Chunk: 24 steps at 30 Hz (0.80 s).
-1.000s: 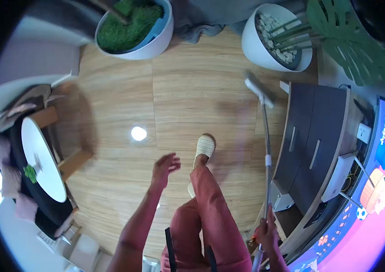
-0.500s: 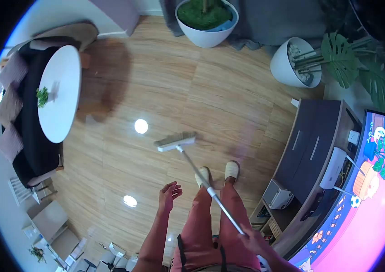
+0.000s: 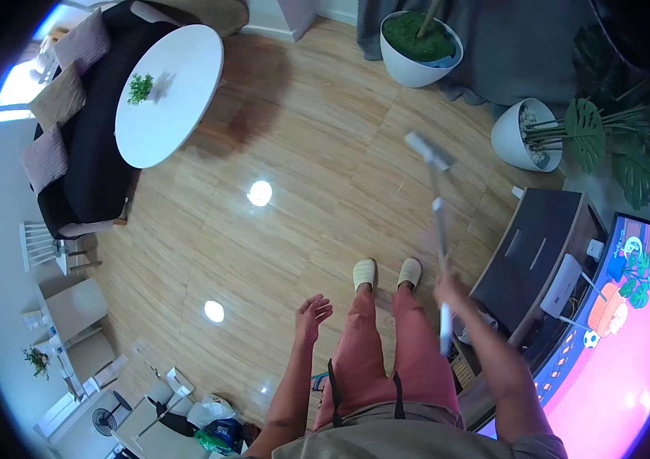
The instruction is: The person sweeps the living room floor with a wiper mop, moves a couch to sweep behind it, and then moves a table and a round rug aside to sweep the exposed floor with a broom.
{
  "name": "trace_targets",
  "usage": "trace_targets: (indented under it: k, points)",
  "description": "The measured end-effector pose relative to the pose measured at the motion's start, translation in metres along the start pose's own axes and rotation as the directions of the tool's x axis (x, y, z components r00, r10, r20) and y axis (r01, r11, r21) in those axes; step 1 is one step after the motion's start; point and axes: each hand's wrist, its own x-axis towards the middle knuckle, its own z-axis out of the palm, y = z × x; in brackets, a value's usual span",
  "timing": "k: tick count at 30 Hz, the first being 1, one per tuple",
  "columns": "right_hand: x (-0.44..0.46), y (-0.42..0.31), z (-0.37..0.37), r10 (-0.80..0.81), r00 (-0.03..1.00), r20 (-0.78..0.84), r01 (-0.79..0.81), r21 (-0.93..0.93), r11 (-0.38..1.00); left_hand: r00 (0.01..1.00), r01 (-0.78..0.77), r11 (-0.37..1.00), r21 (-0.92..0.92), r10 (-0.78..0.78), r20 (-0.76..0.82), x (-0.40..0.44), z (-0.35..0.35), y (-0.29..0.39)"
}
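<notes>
My right hand (image 3: 453, 291) is wrapped round the white-and-grey handle of a broom (image 3: 440, 218), near its upper end. The broom's head (image 3: 430, 151) reaches out ahead, right of the middle, close to the two potted plants; it is blurred, and I cannot tell whether it touches the floor. My left hand (image 3: 314, 315) hangs in front of my left thigh with nothing in it, its fingers apart and slightly bent. Below both hands, my feet in pale slippers (image 3: 365, 272) stand on the wood-look floor (image 3: 302, 191).
A white oval table (image 3: 180, 84) and a dark sofa (image 3: 99, 161) stand on the left. Far right are a white plant pot (image 3: 520, 138), a dark TV cabinet (image 3: 528, 245) and a lit screen (image 3: 608, 336). Another white pot (image 3: 417, 69) sits by the grey curtain (image 3: 493, 46).
The broom's head has swung forward and right, from before my feet towards the plant pots. My right hand has risen forward with the handle. The view has shifted; my left hand stays open.
</notes>
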Motion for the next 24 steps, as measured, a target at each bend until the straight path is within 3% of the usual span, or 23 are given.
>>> trace_targets:
  k: [1,2,4,5,7,9,10,11,12,13,14,15,17,19,21,23,24]
  points:
    - [-0.036,0.001,0.021,-0.003,0.996,0.089,0.019,-0.183,0.983,1.0,0.003,1.0,-0.004,-0.003,-0.001,-0.005,-0.01,0.0]
    - [-0.051,0.03,0.059,-0.094,0.99,0.108,0.111,-0.165,0.98,0.999,-0.023,1.0,-0.001,0.023,-0.041,-0.013,-0.024,-0.001]
    - [-0.069,0.086,0.135,-0.296,0.916,0.27,0.38,-0.353,0.855,0.99,-0.058,0.998,0.003,0.058,-0.127,-0.017,-0.048,0.002]
    - [-0.091,0.073,0.135,-0.04,0.895,0.445,0.05,-0.012,0.999,0.989,-0.057,0.998,0.001,0.056,-0.136,-0.021,-0.057,0.008]
    - [-0.138,0.008,0.125,0.194,0.716,0.671,-0.414,0.184,0.891,0.971,-0.134,0.991,0.02,0.135,-0.195,-0.022,-0.068,0.022]
    - [-0.135,-0.011,0.134,0.259,0.684,0.682,-0.459,0.127,0.88,0.96,-0.164,0.986,0.002,0.16,-0.228,-0.018,-0.074,0.033]
    - [-0.113,-0.001,0.151,0.046,0.525,0.85,-0.524,0.279,0.805,0.953,-0.197,0.98,-0.009,0.189,-0.236,-0.019,-0.076,0.04]
    - [-0.102,-0.007,0.153,-0.206,0.352,0.913,-0.607,0.39,0.692,0.945,-0.235,0.972,-0.022,0.224,-0.239,-0.016,-0.076,0.047]
    - [-0.096,-0.009,0.148,-0.242,0.458,0.855,-0.382,0.435,0.815,0.942,-0.247,0.969,-0.024,0.234,-0.24,-0.014,-0.076,0.053]
    - [-0.091,-0.006,0.145,-0.247,0.459,0.854,-0.373,0.437,0.819,0.937,-0.27,0.963,-0.016,0.259,-0.234,-0.012,-0.075,0.057]
    - [-0.085,0.002,0.142,-0.444,0.556,0.703,0.054,0.502,0.863,0.932,-0.292,0.956,-0.008,0.282,-0.229,-0.01,-0.074,0.06]
    - [-0.082,0.006,0.142,-0.65,0.537,0.538,0.468,0.451,0.76,0.93,-0.295,0.955,-0.009,0.286,-0.231,-0.011,-0.073,0.063]
    - [-0.13,-0.06,0.04,-0.479,0.689,0.545,0.417,0.243,0.876,0.926,-0.33,0.944,-0.006,0.323,-0.197,-0.014,-0.067,0.065]
    - [-0.133,-0.077,0.007,-0.461,0.82,0.338,0.436,0.153,0.887,0.932,-0.307,0.951,-0.019,0.297,-0.208,-0.011,-0.068,0.06]
    - [-0.079,-0.064,0.0,-0.592,0.769,0.24,0.403,0.536,0.742,0.949,-0.268,0.963,-0.038,0.257,-0.183,-0.01,-0.068,0.054]
    - [-0.049,-0.107,-0.012,-0.422,0.885,0.2,0.258,0.544,0.799,0.952,-0.253,0.966,-0.054,0.239,-0.193,-0.01,-0.069,0.045]
    - [-0.028,-0.126,-0.006,-0.425,0.901,0.088,0.326,0.509,0.797,0.956,-0.24,0.968,-0.067,0.224,-0.188,-0.012,-0.069,0.041]
